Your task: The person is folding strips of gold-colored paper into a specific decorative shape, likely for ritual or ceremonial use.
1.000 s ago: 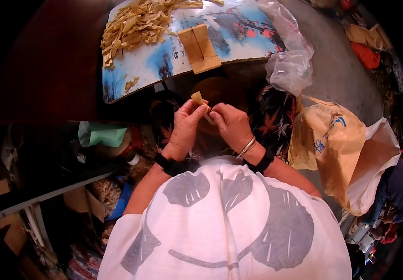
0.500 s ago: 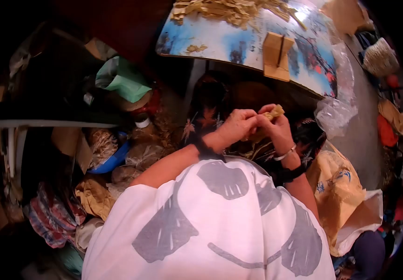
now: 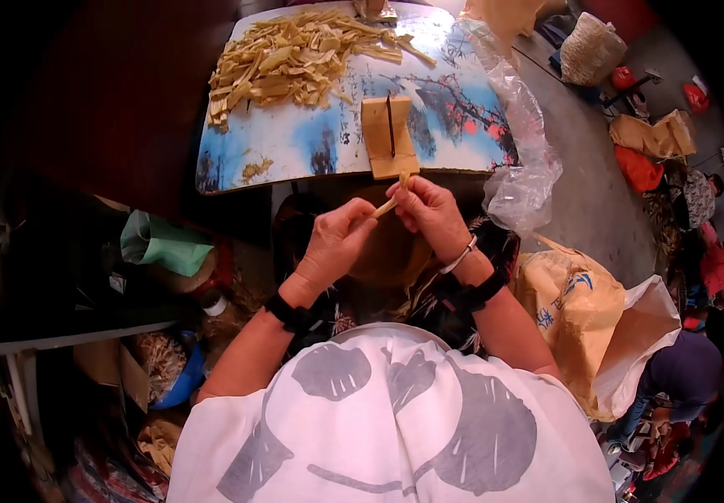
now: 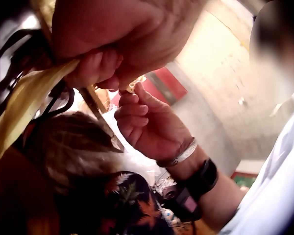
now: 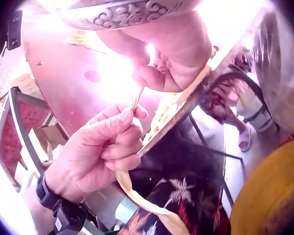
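Note:
Both hands hold one pale yellow, leaf-like strip point(image 3: 385, 208), drawn narrow between them in front of the body. The left hand point(image 3: 334, 241) pinches it between thumb and fingers, with the long loose tail point(image 5: 154, 208) hanging below that hand in the right wrist view. The right hand point(image 3: 434, 220) grips the other end, where a short tip point(image 3: 404, 178) sticks up past the fingers. In the left wrist view the wider part of the strip hangs beside the left hand point(image 4: 117, 39). A bracelet point(image 3: 460, 254) circles the right wrist.
Ahead is a low table with a painted top point(image 3: 290, 163), bearing a heap of similar yellow strips point(image 3: 286, 63). At its near edge stands a small wooden stand point(image 3: 378, 134) with a dark upright line. Clear plastic point(image 3: 525, 184) hangs off its right side; a paper sack point(image 3: 567, 293) stands right.
The hands were close together over a bunched yellow piece; now they are farther apart with the strip stretched between them. The head view swung aside and back.

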{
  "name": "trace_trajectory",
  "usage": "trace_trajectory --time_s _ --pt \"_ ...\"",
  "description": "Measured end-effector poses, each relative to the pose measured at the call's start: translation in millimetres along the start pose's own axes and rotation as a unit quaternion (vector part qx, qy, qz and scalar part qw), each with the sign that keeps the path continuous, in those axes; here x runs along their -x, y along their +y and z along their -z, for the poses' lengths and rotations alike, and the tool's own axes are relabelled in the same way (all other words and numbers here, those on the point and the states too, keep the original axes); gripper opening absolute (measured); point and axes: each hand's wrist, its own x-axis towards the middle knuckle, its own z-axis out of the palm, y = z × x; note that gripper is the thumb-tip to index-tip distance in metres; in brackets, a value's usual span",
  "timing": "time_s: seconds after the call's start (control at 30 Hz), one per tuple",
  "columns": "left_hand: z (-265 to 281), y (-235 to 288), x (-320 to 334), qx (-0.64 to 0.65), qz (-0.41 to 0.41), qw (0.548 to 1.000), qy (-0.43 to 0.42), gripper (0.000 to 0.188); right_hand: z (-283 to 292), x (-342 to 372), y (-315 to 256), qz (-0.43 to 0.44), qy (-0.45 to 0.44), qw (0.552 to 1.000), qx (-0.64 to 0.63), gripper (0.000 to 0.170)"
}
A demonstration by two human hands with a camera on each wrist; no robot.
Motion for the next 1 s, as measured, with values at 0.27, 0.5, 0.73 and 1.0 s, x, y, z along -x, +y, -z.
trace_trajectory --time_s 0.27,0.5,0.73,1.0 --pt "3 -1 -119 -0.226 -0.136 0.96 0.09 0.014 18 -81 -22 0.223 0.204 0.928 0.218 0.014" --pt "-5 -22 -145 -0.208 -0.087 0.97 0.089 0.016 28 -115 5 0.256 0.232 0.854 0.388 0.013" --pt "18 -42 -123 -0.074 0.123 0.986 0.087 0.022 43 -82 8 0.227 0.183 0.85 0.439 0.013" --pt "-9 15 -46 0.247 0.096 0.964 0.035 0.015 20 -2 -9 0.168 0.109 0.867 0.455 0.031"
